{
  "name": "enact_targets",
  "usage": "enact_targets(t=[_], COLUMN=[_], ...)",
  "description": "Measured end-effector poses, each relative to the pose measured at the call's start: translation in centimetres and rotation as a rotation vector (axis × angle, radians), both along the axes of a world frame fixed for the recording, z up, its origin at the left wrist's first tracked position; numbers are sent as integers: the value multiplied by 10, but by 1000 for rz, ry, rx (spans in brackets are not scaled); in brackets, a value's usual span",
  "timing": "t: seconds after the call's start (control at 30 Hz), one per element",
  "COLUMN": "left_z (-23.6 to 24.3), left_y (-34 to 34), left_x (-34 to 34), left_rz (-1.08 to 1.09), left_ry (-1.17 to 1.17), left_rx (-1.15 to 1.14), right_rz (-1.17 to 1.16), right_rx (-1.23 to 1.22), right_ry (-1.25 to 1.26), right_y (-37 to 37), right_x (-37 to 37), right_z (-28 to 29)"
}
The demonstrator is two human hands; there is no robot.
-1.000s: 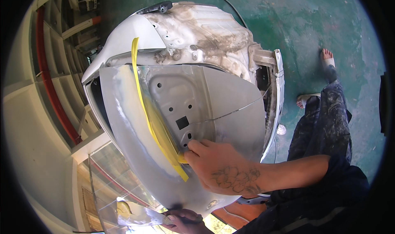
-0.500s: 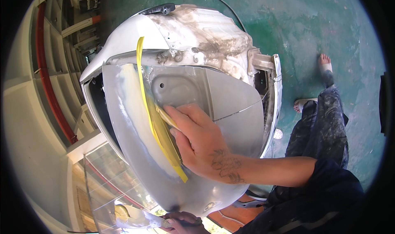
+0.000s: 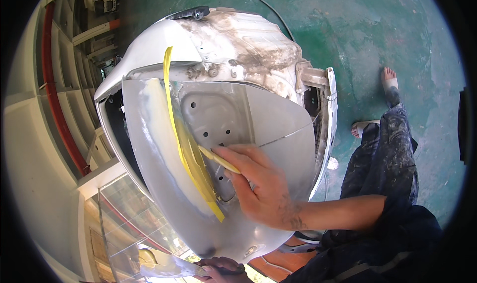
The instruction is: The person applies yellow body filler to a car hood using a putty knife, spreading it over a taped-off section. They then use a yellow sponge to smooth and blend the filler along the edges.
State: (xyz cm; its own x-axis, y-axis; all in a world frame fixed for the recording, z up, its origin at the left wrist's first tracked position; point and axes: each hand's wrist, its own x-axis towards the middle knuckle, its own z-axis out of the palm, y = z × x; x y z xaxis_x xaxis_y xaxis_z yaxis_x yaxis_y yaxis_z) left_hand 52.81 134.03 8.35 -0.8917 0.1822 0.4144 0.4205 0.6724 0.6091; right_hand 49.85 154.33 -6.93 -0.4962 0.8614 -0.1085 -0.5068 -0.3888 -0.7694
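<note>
My right hand (image 3: 258,183) grips a thin yellow spreader (image 3: 221,161), its end on the yellowish filler beside the yellow tape (image 3: 176,139). The tape runs lengthwise over a grey car body panel (image 3: 283,158), which has a pale smoothed band on one side and a recessed section with dark holes on the other. At the bottom edge my left hand (image 3: 221,273) is closed on a pale board (image 3: 164,267) with a yellowish lump of putty on it.
The white car body (image 3: 238,39) continues above the panel. Shelving with a red beam (image 3: 67,124) lines the left, above a glass pane (image 3: 124,223). On the green floor (image 3: 338,24) are a black hose (image 3: 273,12) and my sandalled feet (image 3: 390,79) at the right.
My right hand moved up along the tape from a second ago, then slightly back down and right, carrying the spreader. My left hand and board stayed at the bottom edge.
</note>
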Motion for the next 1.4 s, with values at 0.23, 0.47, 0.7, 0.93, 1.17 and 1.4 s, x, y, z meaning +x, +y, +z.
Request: enact_targets(t=[0.23,0.47,0.7,0.93,1.17,1.4], left_z=[-2,1,1,9,-2,-1], left_y=[10,20,19,-7,15,13], left_x=[8,8,7,0,9,7], left_rz=[28,-75,68,175,197,256], left_ry=[-65,-150,-188,-242,-141,-72], left_rx=[104,50,114,249,67,39], right_rz=[-92,14,77,-62,-100,-92], right_rx=[-157,-163,-143,-177,-84,-45], right_ry=[111,36,49,87,168,99], right_y=[24,-35,-54,23,20,-52], right_x=[-39,-6,28,-17,-36,1], right_z=[-1,9,15,-5,-9,4])
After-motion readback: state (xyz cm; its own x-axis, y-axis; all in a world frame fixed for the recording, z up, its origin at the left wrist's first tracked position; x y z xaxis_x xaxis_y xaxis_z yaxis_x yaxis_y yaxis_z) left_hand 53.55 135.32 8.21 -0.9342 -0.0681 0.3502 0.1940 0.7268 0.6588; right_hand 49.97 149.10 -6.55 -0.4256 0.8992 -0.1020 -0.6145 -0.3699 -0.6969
